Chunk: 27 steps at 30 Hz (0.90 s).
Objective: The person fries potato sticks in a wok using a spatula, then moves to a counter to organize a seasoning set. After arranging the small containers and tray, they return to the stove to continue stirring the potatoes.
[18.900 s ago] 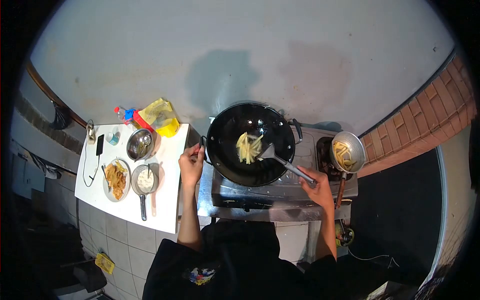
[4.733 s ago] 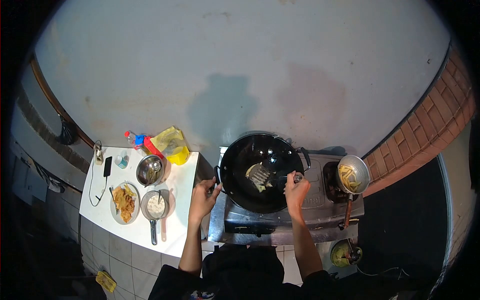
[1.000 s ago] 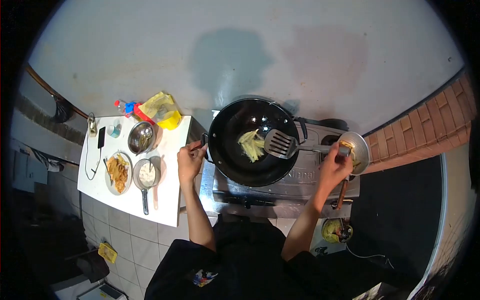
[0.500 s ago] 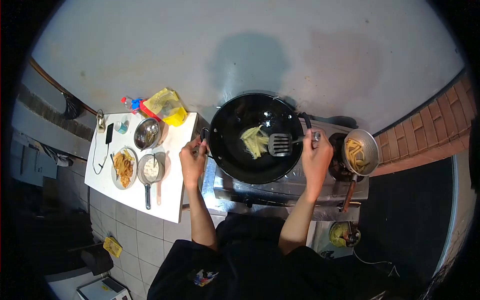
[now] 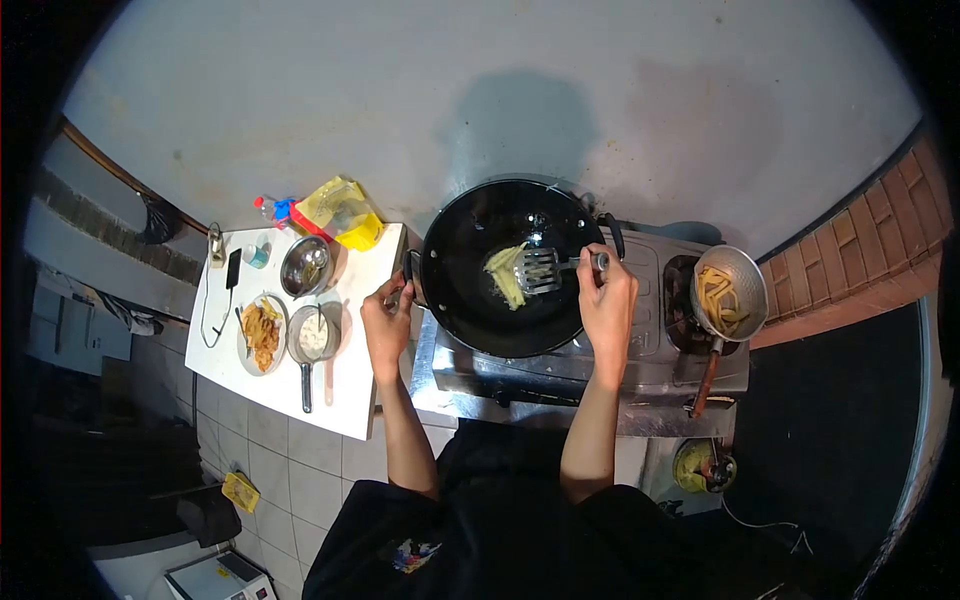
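Over the stove (image 5: 645, 325), our left hand (image 5: 386, 318) holds the wok (image 5: 470, 318), our right hand (image 5: 606, 305) the spatula (image 5: 540, 270), best slid gently under the strips (image 5: 503, 272).

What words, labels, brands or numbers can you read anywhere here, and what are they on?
None can be read.
Print on the dark shirt: too blurred; only coloured patches show.
Yellow packet: any print is too small to read.
Stove: no brand legible.
Wok and spatula: no lettering can be made out.
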Each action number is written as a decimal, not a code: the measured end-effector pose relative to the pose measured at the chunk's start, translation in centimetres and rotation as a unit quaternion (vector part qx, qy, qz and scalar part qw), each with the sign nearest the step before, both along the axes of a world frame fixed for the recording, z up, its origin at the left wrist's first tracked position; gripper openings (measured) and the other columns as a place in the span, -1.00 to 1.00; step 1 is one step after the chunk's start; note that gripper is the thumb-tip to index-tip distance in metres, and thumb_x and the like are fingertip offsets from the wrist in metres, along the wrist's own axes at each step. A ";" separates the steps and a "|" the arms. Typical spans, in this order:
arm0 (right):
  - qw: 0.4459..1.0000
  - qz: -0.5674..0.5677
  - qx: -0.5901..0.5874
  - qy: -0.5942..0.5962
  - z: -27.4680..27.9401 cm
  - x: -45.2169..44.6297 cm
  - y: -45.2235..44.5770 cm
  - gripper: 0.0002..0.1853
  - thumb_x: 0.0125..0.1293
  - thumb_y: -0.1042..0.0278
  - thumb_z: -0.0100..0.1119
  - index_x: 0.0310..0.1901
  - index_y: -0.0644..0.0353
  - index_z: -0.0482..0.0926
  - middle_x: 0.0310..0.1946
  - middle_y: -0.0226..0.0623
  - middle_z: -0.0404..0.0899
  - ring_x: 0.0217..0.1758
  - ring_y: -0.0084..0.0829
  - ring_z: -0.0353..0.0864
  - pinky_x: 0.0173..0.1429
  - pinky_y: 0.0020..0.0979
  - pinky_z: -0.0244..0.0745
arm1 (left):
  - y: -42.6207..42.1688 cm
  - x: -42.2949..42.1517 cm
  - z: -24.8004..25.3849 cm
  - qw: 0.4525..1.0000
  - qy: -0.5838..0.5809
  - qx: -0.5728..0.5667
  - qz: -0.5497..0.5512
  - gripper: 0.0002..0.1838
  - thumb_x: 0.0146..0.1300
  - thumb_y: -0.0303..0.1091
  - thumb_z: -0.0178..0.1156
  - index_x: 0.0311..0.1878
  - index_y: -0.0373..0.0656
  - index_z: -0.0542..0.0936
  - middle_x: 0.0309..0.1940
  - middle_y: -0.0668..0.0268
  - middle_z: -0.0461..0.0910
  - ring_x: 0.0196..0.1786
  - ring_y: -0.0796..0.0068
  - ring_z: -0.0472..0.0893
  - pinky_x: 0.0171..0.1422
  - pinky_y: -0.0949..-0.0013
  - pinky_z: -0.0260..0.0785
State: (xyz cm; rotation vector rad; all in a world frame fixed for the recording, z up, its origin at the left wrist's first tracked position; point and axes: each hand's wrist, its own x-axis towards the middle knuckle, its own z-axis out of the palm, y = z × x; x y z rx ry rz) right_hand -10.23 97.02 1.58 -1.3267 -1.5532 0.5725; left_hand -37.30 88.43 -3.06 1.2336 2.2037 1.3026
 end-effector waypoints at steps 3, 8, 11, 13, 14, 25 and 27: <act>1.000 -0.001 0.000 0.008 0.2 0.3 0.1 -0.85 0.32 0.44 0.16 -0.27 0.38 0.58 -0.48 -0.01 0.58 -0.50 -0.15 0.58 -0.34 -0.27 0.42 | 0.0 0.0 -0.2 1.000 0.000 0.000 -0.002 -0.66 0.26 -0.40 0.28 0.08 -0.30 0.62 -0.15 0.02 0.70 -0.08 0.24 0.70 -0.02 0.17 0.51; 1.000 0.000 0.004 -0.008 0.1 0.3 0.1 -0.85 0.31 0.43 0.17 -0.29 0.37 0.58 -0.49 -0.01 0.58 -0.51 -0.12 0.58 -0.36 -0.25 0.42 | 0.1 0.4 0.0 1.000 -0.016 -0.002 0.000 -0.67 0.26 -0.41 0.28 0.07 -0.30 0.63 -0.12 -0.02 0.69 -0.06 0.22 0.69 -0.02 0.18 0.51; 1.000 0.000 0.003 -0.011 -0.3 0.1 0.3 -0.86 0.31 0.43 0.17 -0.30 0.36 0.58 -0.50 0.00 0.58 -0.50 -0.10 0.59 -0.37 -0.24 0.42 | 0.1 0.4 -0.1 1.000 -0.009 0.005 0.010 -0.68 0.26 -0.41 0.28 0.06 -0.29 0.64 -0.12 -0.03 0.69 -0.05 0.21 0.69 0.01 0.17 0.51; 1.000 -0.001 0.006 -0.006 -0.5 0.0 0.4 -0.86 0.31 0.42 0.17 -0.30 0.35 0.58 -0.50 0.00 0.58 -0.50 -0.09 0.60 -0.37 -0.23 0.42 | 0.1 0.5 0.3 1.000 -0.015 -0.008 0.013 -0.69 0.26 -0.41 0.28 0.05 -0.29 0.64 -0.11 -0.03 0.69 -0.04 0.20 0.69 0.03 0.15 0.52; 1.000 -0.001 0.008 -0.005 -0.6 0.0 0.5 -0.86 0.31 0.42 0.17 -0.30 0.35 0.58 -0.49 0.01 0.58 -0.49 -0.08 0.60 -0.37 -0.23 0.42 | 0.1 0.5 0.2 1.000 -0.015 -0.009 0.013 -0.69 0.26 -0.41 0.28 0.05 -0.29 0.64 -0.11 -0.03 0.69 -0.04 0.20 0.69 0.03 0.15 0.52; 1.000 -0.003 0.017 -0.015 0.2 -0.2 0.3 -0.85 0.32 0.42 0.17 -0.31 0.34 0.56 -0.46 0.02 0.59 -0.48 -0.07 0.61 -0.35 -0.20 0.43 | 0.2 0.2 0.4 1.000 -0.021 -0.011 0.005 -0.71 0.25 -0.42 0.30 0.00 -0.36 0.65 -0.18 0.00 0.71 -0.12 0.37 0.67 -0.03 0.22 0.53; 0.999 0.000 0.024 -0.033 0.4 -0.1 0.2 -0.86 0.32 0.41 0.17 -0.30 0.34 0.56 -0.46 0.02 0.59 -0.48 -0.07 0.61 -0.36 -0.20 0.43 | 0.2 0.2 0.5 1.000 -0.016 -0.008 0.005 -0.70 0.25 -0.42 0.30 0.01 -0.36 0.65 -0.18 0.00 0.71 -0.13 0.38 0.67 -0.04 0.23 0.53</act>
